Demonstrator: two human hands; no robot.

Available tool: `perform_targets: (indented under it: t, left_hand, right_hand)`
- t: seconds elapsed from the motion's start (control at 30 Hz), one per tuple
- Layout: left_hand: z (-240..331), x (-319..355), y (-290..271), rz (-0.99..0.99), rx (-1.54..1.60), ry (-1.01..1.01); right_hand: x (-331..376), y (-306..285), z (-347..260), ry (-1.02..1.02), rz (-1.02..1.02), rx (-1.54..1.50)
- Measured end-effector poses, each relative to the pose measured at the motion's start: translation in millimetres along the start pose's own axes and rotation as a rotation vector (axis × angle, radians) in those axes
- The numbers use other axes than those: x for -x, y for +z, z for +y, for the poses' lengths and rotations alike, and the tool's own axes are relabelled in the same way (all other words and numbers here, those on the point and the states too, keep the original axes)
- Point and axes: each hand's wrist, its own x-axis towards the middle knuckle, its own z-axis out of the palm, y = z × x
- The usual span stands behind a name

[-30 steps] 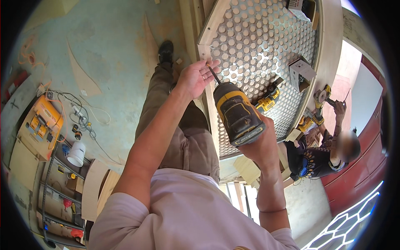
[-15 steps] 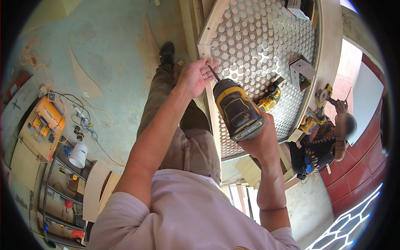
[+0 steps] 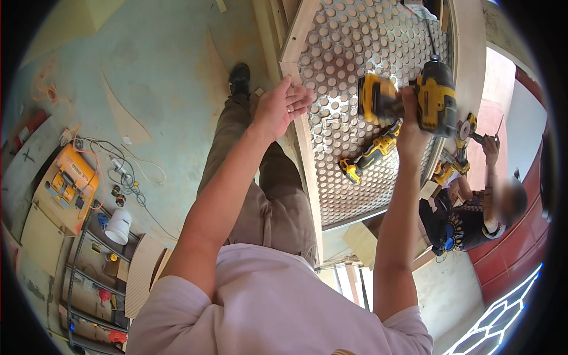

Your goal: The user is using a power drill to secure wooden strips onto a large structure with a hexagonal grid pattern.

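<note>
The yellow-and-black driver (image 3: 438,97) is over the desk (image 3: 349,59), its long axis pointing toward 12 o'clock, gripped in the right hand (image 3: 412,131), clearly the nearer one. The left hand (image 3: 280,109), fingers loosely spread, nothing visible in it, is at the driver's 9 o'clock. A second yellow tool (image 3: 381,147) lies at 7 o'clock.

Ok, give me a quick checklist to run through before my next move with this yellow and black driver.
1. Driver gripped: ok, in the right hand.
2. Left hand clear of the bit: ok, well apart.
3. Bit standing still: cannot tell.
4. Dotted panel free of other tools: not ok, a second yellow tool lies on it.
5. Co-worker out of the bit's line: ok, it points away from them.
</note>
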Motion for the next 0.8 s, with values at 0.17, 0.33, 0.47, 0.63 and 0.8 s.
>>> perform_targets:
  t: [0.17,0.33,0.47,0.63,0.8]
  left_hand:
    - [-10.5,-1.6,-6.4,-0.002,-0.109,0.007]
    - [-37.8,-4.1,-12.1,0.284,-0.652,0.655]
    - [-43.5,-17.7,-13.8,0.477,-0.961,0.951]
    - [-45.3,-22.4,-5.1,0.527,-1.054,0.967]
    - [-44.6,-23.1,1.6,0.583,-1.107,1.027]
  right_hand:
    - [-5.3,18.8,85.3,-0.144,0.102,-0.227]
    - [33.0,39.7,97.3,-0.064,0.135,-0.080]
    - [127.4,53.6,120.4,-0.035,-0.224,0.437]
    - [205.1,89.1,107.2,-0.017,-0.299,0.538]
    - [210.9,96.7,119.3,0.020,-0.273,0.578]
